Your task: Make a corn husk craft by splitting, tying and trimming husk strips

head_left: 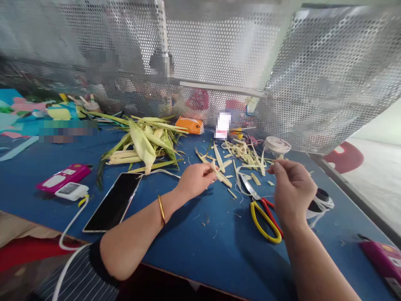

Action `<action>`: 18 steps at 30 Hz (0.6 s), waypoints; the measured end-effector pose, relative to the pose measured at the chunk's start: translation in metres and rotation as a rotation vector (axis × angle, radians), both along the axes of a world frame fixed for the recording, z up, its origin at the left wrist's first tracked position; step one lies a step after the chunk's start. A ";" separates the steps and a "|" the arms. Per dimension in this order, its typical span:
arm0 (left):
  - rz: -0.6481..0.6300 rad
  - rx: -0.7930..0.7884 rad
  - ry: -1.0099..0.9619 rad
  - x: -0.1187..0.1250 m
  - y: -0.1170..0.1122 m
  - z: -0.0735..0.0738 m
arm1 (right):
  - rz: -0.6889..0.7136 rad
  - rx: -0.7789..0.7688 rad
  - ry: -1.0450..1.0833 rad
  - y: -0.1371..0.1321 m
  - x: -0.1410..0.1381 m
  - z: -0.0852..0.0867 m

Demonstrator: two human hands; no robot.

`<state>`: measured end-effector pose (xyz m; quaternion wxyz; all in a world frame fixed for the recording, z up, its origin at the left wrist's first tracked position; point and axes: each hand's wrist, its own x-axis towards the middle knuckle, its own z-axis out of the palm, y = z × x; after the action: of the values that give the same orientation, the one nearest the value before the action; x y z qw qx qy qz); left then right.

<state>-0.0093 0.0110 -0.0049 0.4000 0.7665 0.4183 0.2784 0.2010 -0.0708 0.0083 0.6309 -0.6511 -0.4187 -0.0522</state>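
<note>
My left hand [196,180], with a gold bangle on the wrist, pinches a pale corn husk strip [222,176] over the middle of the table. Raised on the right, my right hand [293,190] has its thumb and fingers pressed together; whatever is between them is too small to make out. Just left of that hand lie scissors [265,219] with one yellow and one red handle, blades partly apart. Cut husk scraps [246,154] are strewn beyond both hands. A heap of green and pale corn husks [142,144] rests at the left back.
On the blue table [194,246] are a black-screened phone [114,202], a magenta pack [64,177], a white corded device [71,191], an orange pack [189,124], a tape roll [277,145] and a thread spool [319,205]. A perforated metal screen [219,50] stands behind.
</note>
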 end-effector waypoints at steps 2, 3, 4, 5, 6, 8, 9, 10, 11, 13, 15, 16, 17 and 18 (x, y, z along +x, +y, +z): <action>-0.051 0.102 0.176 0.002 -0.005 -0.001 | -0.005 0.077 0.050 0.004 0.003 -0.003; -0.069 0.147 0.244 0.002 -0.007 -0.001 | -0.009 0.111 0.060 0.005 0.004 -0.005; -0.077 0.186 0.289 0.003 -0.009 -0.001 | -0.018 0.143 0.062 0.005 0.004 -0.006; -0.078 0.218 0.317 0.003 -0.011 0.000 | -0.033 0.175 0.061 0.005 0.005 -0.006; -0.073 0.241 0.336 0.004 -0.012 0.000 | -0.051 0.204 0.059 0.004 0.006 -0.006; -0.056 0.275 0.370 0.003 -0.013 0.002 | -0.092 0.247 0.053 0.001 0.010 -0.004; -0.054 0.289 0.396 0.003 -0.014 0.002 | -0.114 0.253 0.047 -0.001 0.013 -0.003; -0.063 0.301 0.431 0.003 -0.014 0.003 | -0.133 0.238 0.032 -0.002 0.016 -0.001; -0.083 0.305 0.471 0.002 -0.014 0.003 | -0.143 0.193 0.004 -0.003 0.019 0.001; -0.119 0.304 0.542 0.001 -0.015 0.004 | -0.142 -0.005 -0.089 -0.001 0.028 0.006; -0.088 0.321 0.575 0.000 -0.015 0.005 | -0.112 -0.349 -0.219 0.008 0.038 0.010; -0.044 0.336 0.568 0.000 -0.014 0.006 | -0.095 -0.544 -0.278 0.015 0.042 0.010; 0.004 0.350 0.545 -0.001 -0.014 0.007 | -0.089 -0.730 -0.323 0.024 0.046 0.010; 0.048 0.359 0.511 -0.002 -0.013 0.007 | -0.089 -0.881 -0.327 0.033 0.051 0.008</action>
<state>-0.0108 -0.0016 0.0025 0.1334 0.8600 0.4673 0.1556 0.2515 -0.0378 0.0167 0.2176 -0.8574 -0.4664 0.0016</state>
